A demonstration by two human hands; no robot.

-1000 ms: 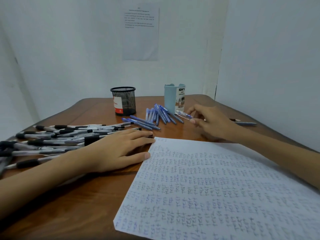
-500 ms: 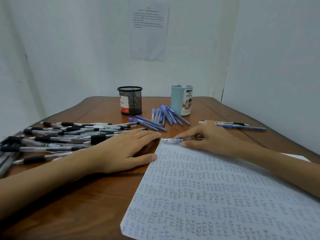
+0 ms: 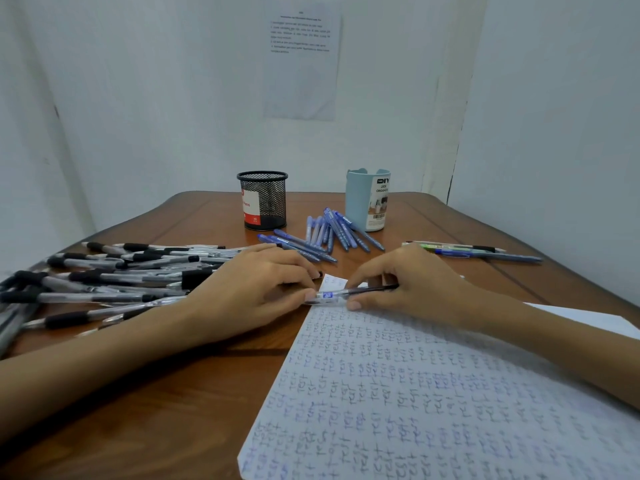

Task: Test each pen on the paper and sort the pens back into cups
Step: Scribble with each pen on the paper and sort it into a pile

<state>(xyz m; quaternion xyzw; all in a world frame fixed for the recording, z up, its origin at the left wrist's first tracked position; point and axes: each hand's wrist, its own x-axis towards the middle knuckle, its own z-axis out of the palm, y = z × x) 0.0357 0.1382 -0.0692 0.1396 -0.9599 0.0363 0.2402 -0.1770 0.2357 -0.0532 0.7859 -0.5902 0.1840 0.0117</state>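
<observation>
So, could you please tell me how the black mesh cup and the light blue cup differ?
The black mesh cup is see-through wire with a red-and-white label; the light blue cup is solid-walled with a white label. The black mesh cup's rim is an even ring; the light blue cup's looks notched. Both stand upright.

Frame centre: left hand (image 3: 256, 289) and right hand (image 3: 408, 282) both pinch one pen (image 3: 341, 293) at the top edge of the paper (image 3: 415, 393). Black pens (image 3: 121, 275) mid-left; blue pens (image 3: 322, 233) near mesh cup (image 3: 263, 200) and blue cup (image 3: 362, 202).
</observation>
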